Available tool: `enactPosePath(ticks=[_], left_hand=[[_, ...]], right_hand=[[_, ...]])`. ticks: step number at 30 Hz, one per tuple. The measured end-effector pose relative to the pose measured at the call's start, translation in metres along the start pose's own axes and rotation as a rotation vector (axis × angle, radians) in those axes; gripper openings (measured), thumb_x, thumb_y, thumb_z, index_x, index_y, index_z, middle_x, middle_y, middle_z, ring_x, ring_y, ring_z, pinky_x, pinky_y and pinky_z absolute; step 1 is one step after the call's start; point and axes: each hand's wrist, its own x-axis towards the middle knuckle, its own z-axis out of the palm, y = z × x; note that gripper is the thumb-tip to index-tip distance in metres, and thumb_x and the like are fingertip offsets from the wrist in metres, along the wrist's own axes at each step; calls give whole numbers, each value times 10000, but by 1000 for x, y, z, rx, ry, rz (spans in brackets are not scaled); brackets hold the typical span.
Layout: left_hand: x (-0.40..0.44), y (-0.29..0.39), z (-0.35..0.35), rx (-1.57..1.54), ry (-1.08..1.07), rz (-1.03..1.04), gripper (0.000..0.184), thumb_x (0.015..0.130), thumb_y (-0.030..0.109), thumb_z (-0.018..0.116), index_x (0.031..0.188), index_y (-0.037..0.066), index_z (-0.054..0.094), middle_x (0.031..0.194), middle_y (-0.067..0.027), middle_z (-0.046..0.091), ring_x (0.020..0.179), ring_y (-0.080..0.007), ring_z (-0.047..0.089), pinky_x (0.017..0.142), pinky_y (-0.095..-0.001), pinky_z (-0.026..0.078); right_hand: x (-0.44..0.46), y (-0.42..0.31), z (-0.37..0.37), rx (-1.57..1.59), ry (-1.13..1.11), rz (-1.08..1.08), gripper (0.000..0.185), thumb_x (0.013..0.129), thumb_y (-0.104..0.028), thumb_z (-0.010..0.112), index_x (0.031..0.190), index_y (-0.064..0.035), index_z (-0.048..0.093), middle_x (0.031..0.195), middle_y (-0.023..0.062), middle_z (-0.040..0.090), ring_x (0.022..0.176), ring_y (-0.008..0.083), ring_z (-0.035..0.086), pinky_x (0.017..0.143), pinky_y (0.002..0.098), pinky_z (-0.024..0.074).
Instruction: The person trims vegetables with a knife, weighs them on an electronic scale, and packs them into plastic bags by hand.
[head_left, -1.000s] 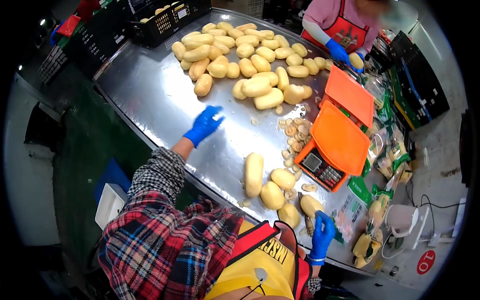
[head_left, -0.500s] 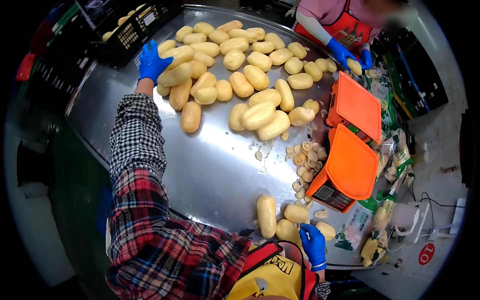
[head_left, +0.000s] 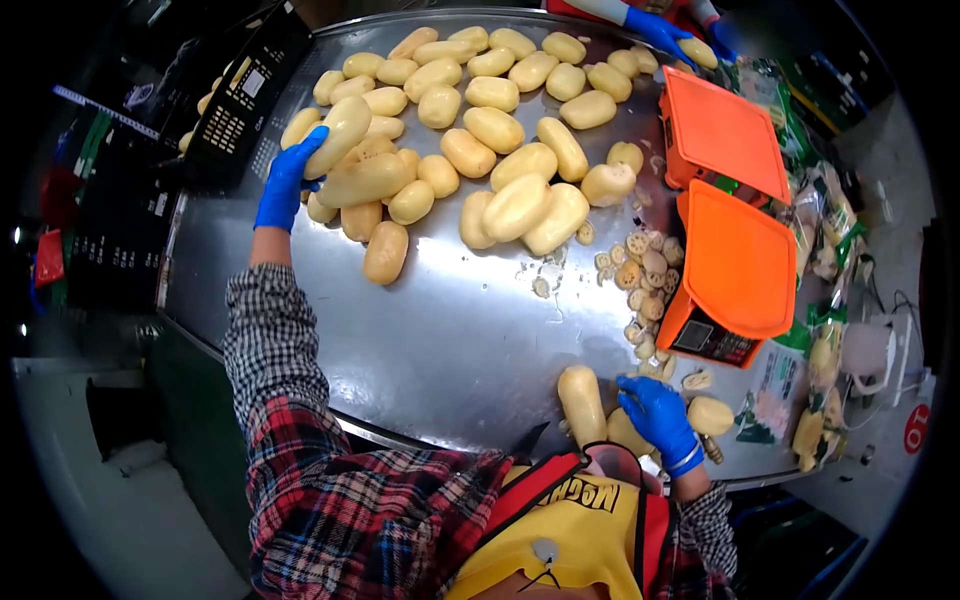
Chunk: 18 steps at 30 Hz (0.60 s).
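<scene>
My left hand (head_left: 292, 180), in a blue glove, is closed around a long pale lotus root piece (head_left: 343, 132) at the left end of the big pile. Other lotus root pieces (head_left: 467, 153) lie spread over the metal table (head_left: 440, 340). Near the table's front edge, my right hand (head_left: 655, 415), also gloved in blue, hovers over a few pieces, palm down. Its fingers are apart and it holds nothing. An upright-lying long piece (head_left: 581, 404) is to its left, and a short piece (head_left: 710, 416) to its right.
Two orange scales (head_left: 738, 262) stand at the right, beside cut slices (head_left: 650, 275). Bagged lotus root (head_left: 822, 350) lines the right edge. A black crate (head_left: 245, 90) is at the back left. Across the table, a co-worker's gloved hand (head_left: 655, 28) holds a piece.
My left hand has reached forward and left to the pile and taken hold of a long piece. My right hand has moved over the near pieces. The view has shifted.
</scene>
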Motion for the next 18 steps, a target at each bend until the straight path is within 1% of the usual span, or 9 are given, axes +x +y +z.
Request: enactPosePath(ticks=[2, 4, 6, 8, 10, 12, 14, 16, 18], left_hand=[[-38, 11, 21, -313, -167, -6, 490, 860, 446, 608, 1163, 61, 583, 847, -101, 663, 597, -166, 591, 464, -255, 440], [-90, 17, 59, -632, -317, 4, 493, 918, 445, 521, 1227, 61, 529, 870, -119, 659, 596, -169, 594, 459, -251, 441], [-140, 12, 112, -632, -361, 109, 508, 953, 455, 418, 1277, 69, 478, 899, -160, 651, 603, -192, 601, 455, -275, 449], [-184, 8, 150, -789, -705, -126, 515, 972, 458, 358, 1300, 73, 458, 921, -198, 645, 613, -217, 609, 458, -299, 458], [-235, -2, 204, -873, -849, -285, 510, 984, 445, 322, 1299, 67, 457, 925, -218, 642, 591, -216, 607, 458, -311, 461], [-283, -11, 258, -784, -913, -203, 503, 989, 441, 345, 1286, 55, 470, 982, -206, 632, 664, -220, 625, 482, -326, 484], [-337, -14, 319, -626, -726, 21, 476, 975, 396, 449, 1289, 40, 476, 1079, -163, 609, 785, -220, 639, 522, -334, 514], [-378, -12, 344, -516, -778, -10, 492, 981, 356, 460, 1316, -5, 440, 1147, -145, 574, 897, -241, 631, 675, -352, 560], [-404, 2, 376, -341, -793, 53, 462, 972, 316, 492, 1299, -11, 489, 1070, -126, 610, 829, -187, 626, 657, -286, 528]], right_hand=[[8, -11, -10, 3, -51, 5, 282, 821, -187, 654, 1073, -61, 644, 972, 151, 658, 856, 329, 632, 735, 390, 508], [13, -15, -10, 138, 108, -104, 288, 837, -173, 646, 1101, -57, 639, 983, 147, 662, 874, 310, 642, 755, 362, 510], [22, -20, -2, 410, 200, -125, 351, 861, -153, 632, 1198, -60, 598, 1094, 131, 649, 960, 260, 644, 813, 339, 500], [33, -36, 2, 798, 266, -170, 554, 853, -150, 653, 1366, -86, 452, 1286, 118, 548, 1143, 227, 560, 926, 346, 452], [30, -53, -8, 920, 270, -75, 827, 816, -173, 703, 1479, -88, 216, 1411, 141, 403, 1271, 253, 436, 1019, 378, 383], [21, -56, -8, 1109, 380, -143, 990, 782, -195, 744, 1498, -82, 70, 1459, 172, 310, 1309, 269, 373, 1060, 375, 338], [15, -46, 7, 1256, 710, -141, 1012, 784, -200, 746, 1491, -44, 39, 1461, 182, 281, 1298, 270, 370, 1059, 353, 338], [-15, -22, -15, 1448, 762, 13, 866, 790, -172, 731, 1446, -3, 193, 1388, 137, 366, 1258, 230, 402, 1029, 323, 373], [-49, 19, -24, 1710, 753, 31, 760, 787, -160, 721, 1404, -13, 303, 1330, 114, 435, 1220, 211, 440, 1011, 325, 391]])
